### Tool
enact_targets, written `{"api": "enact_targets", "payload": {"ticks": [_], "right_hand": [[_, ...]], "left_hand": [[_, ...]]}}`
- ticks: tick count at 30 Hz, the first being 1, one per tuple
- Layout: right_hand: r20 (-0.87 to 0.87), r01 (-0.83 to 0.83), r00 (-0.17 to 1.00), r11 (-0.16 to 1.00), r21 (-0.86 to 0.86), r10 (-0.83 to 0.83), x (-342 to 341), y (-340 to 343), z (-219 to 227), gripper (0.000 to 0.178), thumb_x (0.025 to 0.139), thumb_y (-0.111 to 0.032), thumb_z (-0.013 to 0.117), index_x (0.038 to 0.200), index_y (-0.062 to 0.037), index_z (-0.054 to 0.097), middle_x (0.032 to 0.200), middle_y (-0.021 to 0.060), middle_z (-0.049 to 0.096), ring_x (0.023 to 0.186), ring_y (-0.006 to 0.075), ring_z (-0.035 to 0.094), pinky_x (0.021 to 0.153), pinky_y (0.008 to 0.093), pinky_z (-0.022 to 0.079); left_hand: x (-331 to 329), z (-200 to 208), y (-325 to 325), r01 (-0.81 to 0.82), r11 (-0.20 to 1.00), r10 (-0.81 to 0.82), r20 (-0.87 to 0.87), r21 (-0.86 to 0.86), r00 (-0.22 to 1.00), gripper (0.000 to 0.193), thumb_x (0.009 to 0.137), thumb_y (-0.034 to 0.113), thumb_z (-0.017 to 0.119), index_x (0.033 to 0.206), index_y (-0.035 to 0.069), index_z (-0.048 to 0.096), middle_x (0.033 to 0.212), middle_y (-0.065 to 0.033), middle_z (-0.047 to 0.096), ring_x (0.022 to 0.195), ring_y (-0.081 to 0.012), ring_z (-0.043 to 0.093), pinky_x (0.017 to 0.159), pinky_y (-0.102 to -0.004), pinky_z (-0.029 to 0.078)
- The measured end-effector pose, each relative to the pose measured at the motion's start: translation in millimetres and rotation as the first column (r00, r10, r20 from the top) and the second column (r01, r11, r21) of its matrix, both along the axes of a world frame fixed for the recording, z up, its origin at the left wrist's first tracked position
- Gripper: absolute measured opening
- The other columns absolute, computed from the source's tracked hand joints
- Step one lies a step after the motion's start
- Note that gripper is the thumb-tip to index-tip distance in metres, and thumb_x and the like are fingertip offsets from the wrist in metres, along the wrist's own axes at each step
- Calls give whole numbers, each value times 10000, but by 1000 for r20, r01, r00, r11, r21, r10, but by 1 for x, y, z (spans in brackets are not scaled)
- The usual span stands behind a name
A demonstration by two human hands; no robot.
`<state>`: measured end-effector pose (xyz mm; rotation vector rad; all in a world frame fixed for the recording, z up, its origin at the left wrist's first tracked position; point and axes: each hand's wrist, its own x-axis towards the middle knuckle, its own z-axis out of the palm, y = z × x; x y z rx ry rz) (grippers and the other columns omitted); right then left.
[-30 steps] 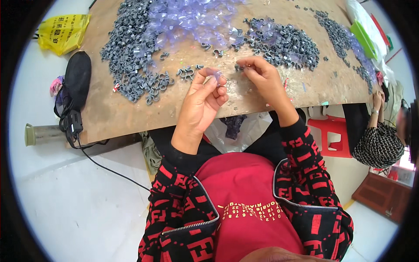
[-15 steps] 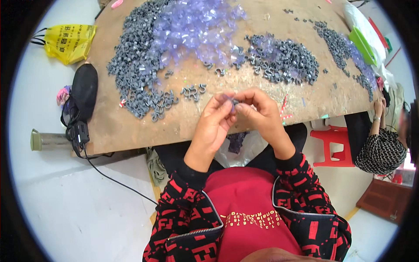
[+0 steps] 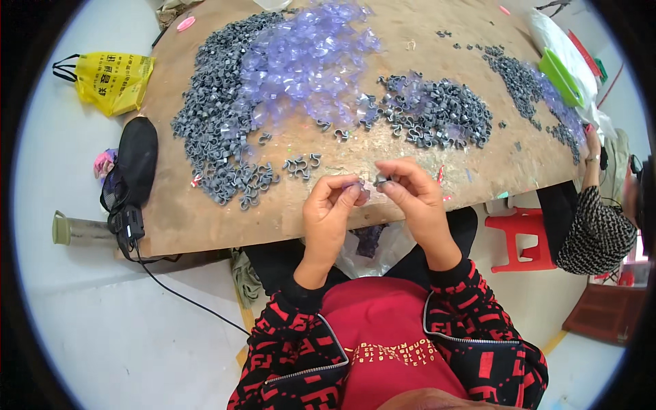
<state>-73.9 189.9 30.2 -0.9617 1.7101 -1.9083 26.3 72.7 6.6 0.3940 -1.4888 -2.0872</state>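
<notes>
Purple translucent plastic (image 3: 364, 194) is pinched in the left hand (image 3: 329, 210), a grey clip (image 3: 380, 180) in the right (image 3: 418, 199).

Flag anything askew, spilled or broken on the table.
No obvious damage, though the parts are too small to check closely. Mildly odd: a few grey clips lie loose beyond the left hand, just apart from the left-side grey pile, and the purple pieces overlap that pile's inner edge, mixing the two kinds.

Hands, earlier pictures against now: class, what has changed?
The left hand and right hand came together, then drew slightly apart. The left still pinches a purple piece, the right a grey clip. The purple pile and yellow bag stayed put.
</notes>
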Motion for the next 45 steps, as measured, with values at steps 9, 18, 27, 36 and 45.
{"api": "enact_targets", "payload": {"ticks": [9,18,27,36,45], "right_hand": [[40,28,999,999,33,-29,3,3,-13,263,847,1,621,1109,-15,601,993,15,569,891,89,524,806,225,410],[-305,124,948,989,85,-93,6,2,-2,207,816,-14,635,1022,-31,646,886,50,604,811,129,562,733,239,444],[146,81,987,993,-87,-68,2,6,9,239,858,-13,615,1096,-13,595,920,5,605,830,79,556,772,216,444],[89,38,996,993,-115,-28,13,7,8,272,845,7,628,1110,-15,568,971,22,587,864,83,540,780,217,429],[-403,130,910,990,46,-101,11,9,14,219,806,24,651,1022,-8,624,938,55,609,849,137,569,751,244,441]], "left_hand": [[-4,-6,4,156,866,-99,-143,475,985,174,911,94,584,1062,17,545,988,-53,600,831,-117,604,755,-252,508],[1,2,2,-117,771,194,56,-626,979,115,863,15,597,978,10,603,878,-64,635,799,-165,633,689,-312,505],[3,7,-2,145,938,-157,11,313,988,162,922,100,560,1045,2,600,901,-78,646,778,-132,609,723,-253,501],[5,8,0,202,917,-179,-96,344,979,159,923,105,572,1057,19,574,916,-88,653,747,-117,602,712,-238,502],[7,10,4,74,987,-79,-28,-141,997,153,921,57,558,1050,-25,562,894,-87,652,804,-137,641,720,-256,522]]}}
